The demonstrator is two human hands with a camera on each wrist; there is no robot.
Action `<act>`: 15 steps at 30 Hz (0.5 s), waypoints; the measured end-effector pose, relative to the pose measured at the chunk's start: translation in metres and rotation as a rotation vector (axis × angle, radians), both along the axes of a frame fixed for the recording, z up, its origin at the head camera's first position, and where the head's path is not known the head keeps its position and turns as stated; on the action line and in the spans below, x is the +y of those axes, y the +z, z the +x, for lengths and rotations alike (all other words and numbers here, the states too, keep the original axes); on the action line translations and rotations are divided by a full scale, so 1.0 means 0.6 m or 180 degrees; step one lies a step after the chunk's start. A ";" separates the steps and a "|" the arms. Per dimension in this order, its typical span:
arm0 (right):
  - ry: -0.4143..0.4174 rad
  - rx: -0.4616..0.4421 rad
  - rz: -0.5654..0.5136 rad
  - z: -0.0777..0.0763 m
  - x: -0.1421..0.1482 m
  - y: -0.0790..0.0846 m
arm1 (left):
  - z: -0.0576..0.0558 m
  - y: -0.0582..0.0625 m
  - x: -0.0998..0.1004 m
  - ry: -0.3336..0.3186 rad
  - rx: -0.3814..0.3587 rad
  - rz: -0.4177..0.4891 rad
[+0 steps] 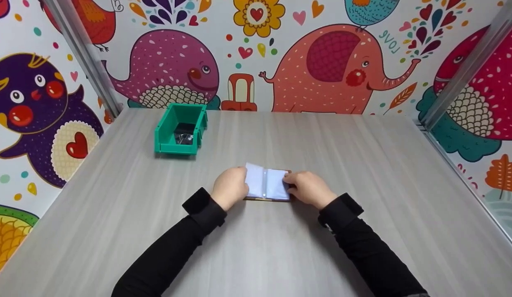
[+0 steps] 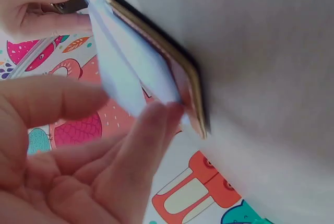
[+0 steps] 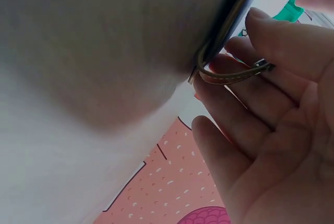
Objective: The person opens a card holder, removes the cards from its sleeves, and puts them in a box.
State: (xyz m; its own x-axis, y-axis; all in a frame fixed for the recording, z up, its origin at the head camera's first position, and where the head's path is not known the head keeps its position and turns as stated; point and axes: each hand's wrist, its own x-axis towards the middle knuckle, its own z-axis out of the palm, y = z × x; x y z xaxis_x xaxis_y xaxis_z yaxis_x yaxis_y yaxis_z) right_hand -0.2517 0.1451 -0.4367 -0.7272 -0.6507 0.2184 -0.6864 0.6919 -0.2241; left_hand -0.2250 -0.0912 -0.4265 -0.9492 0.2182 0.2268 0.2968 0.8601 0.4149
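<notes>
A small card holder with a brown cover lies spread on the table, its translucent plastic sleeves facing up. At its left side my left hand pinches a sleeve between thumb and finger; the left wrist view shows the sleeves fanned away from the cover. My right hand holds the opposite edge, thumb over the sleeve side. A stitched closing strap loops out by the right hand's fingers in the right wrist view, with a dark snap at its end.
A green plastic bin stands at the back left of the pale wood-grain table, with dark and shiny small items inside. Printed cartoon walls enclose the back and sides, with metal posts at the corners.
</notes>
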 end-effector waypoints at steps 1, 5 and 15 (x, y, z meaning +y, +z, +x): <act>-0.0002 -0.0001 -0.0002 0.000 0.000 0.000 | 0.000 0.000 -0.001 -0.0008 -0.0017 -0.0075; -0.0077 -0.0043 0.0041 0.001 -0.001 0.001 | 0.004 -0.002 -0.001 -0.0055 0.0041 -0.0348; -0.0150 -0.0102 0.0101 0.002 -0.003 0.000 | 0.008 -0.002 0.000 -0.0088 0.0064 -0.0466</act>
State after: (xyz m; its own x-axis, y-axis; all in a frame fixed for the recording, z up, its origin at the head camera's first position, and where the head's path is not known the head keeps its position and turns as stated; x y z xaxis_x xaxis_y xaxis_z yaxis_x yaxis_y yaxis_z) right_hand -0.2508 0.1433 -0.4368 -0.7634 -0.6219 0.1744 -0.6458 0.7303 -0.2228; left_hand -0.2202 -0.0912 -0.4279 -0.9379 0.2763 0.2096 0.3283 0.9023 0.2793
